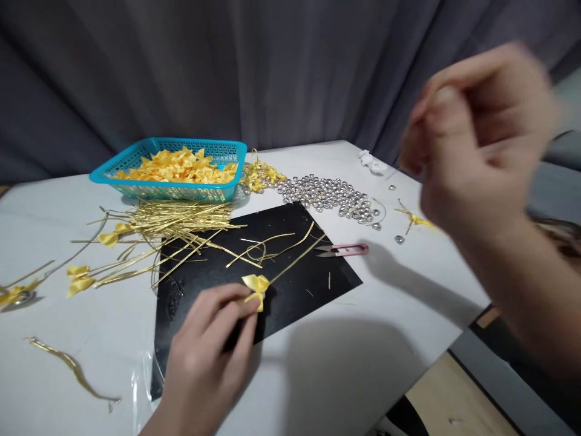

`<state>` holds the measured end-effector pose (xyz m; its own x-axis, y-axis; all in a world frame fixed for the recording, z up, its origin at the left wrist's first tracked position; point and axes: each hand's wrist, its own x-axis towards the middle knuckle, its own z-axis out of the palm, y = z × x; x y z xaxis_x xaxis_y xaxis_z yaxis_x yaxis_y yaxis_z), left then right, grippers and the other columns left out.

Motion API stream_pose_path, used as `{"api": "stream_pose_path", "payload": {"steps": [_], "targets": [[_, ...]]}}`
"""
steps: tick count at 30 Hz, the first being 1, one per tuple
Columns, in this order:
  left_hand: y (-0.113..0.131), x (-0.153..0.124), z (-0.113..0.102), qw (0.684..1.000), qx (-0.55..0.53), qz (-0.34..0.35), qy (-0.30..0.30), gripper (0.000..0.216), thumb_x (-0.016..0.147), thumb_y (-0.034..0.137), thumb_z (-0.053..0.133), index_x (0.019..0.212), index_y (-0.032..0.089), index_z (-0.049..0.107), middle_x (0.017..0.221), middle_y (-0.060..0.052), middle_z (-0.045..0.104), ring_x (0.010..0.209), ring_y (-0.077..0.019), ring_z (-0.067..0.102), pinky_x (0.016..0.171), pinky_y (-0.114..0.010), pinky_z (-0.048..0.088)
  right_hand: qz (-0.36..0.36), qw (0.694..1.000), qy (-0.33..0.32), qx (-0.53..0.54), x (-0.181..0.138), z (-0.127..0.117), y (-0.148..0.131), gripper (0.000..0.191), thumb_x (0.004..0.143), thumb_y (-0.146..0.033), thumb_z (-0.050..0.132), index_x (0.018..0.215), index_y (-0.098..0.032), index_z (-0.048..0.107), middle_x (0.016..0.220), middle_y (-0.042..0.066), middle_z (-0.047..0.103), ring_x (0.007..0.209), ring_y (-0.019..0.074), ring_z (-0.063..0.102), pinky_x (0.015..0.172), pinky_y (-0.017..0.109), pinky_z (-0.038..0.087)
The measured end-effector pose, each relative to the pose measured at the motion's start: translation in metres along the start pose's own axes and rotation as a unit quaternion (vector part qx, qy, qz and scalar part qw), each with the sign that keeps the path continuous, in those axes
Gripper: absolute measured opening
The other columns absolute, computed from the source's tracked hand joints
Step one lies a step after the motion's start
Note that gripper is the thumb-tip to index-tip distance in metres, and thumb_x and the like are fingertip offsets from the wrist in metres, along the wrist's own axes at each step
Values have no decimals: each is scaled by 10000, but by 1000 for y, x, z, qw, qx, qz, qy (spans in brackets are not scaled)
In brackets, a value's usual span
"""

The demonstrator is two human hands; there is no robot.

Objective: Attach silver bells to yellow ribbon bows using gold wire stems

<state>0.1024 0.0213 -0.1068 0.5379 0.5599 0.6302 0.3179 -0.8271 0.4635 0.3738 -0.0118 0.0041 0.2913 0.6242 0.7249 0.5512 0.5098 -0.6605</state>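
Note:
My left hand (218, 345) pinches a yellow ribbon bow (257, 284) between thumb and fingers, just over a black mat (281, 242). From the bow a thin gold cord (297, 259) runs up to the right. High on the right, my right hand (481, 121) is raised well above the table with its fingers closed in a pinch, slightly blurred; what it holds, if anything, I cannot make out. Pink-handled thread snips (349, 249) lie at the mat's right edge. Loose gold cords (181, 218) are heaped across the mat's far left.
A blue basket (167, 192) full of yellow ribbon pieces stands at the back left. Silver beads (322, 192) are spread right of it, beside a small pile of yellow bows (261, 175). Finished-looking bows with cords (79, 281) lie at left. A crumpled white scrap (372, 162) sits near the back edge.

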Motion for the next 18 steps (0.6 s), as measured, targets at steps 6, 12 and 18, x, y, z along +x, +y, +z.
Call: {"api": "stream_pose_path", "payload": {"steps": [6, 12, 18], "targets": [[0, 13, 2, 895, -294, -336, 16, 142, 769, 310, 669, 711, 190, 619, 650, -30, 731, 602, -166, 700, 559, -248, 559, 162, 963, -163, 142, -43, 67, -1, 179, 946, -306, 463, 802, -206, 500, 631, -47, 431, 510, 66, 372, 485, 208, 341], [-3, 16, 3, 785, -385, -484, 45, 360, 610, 397, 802, 865, 175, 680, 637, -12, 735, 595, -128, 663, 580, -204, 523, 85, 939, -322, 92, -91, 92, 5, 179, 941, -199, 387, 833, -173, 528, 867, 60, 584, 810, 130, 569, 742, 274, 481], [1, 20, 2, 784, -375, -494, 36, 253, 566, 379, 821, 714, 188, 746, 667, -14, 732, 644, -126, 646, 618, -182, 511, 44, 937, -345, 41, -99, 92, 16, 190, 925, -145, 418, 925, -158, 607, 1145, 127, 577, 1054, 160, 581, 866, 288, 476]]}}
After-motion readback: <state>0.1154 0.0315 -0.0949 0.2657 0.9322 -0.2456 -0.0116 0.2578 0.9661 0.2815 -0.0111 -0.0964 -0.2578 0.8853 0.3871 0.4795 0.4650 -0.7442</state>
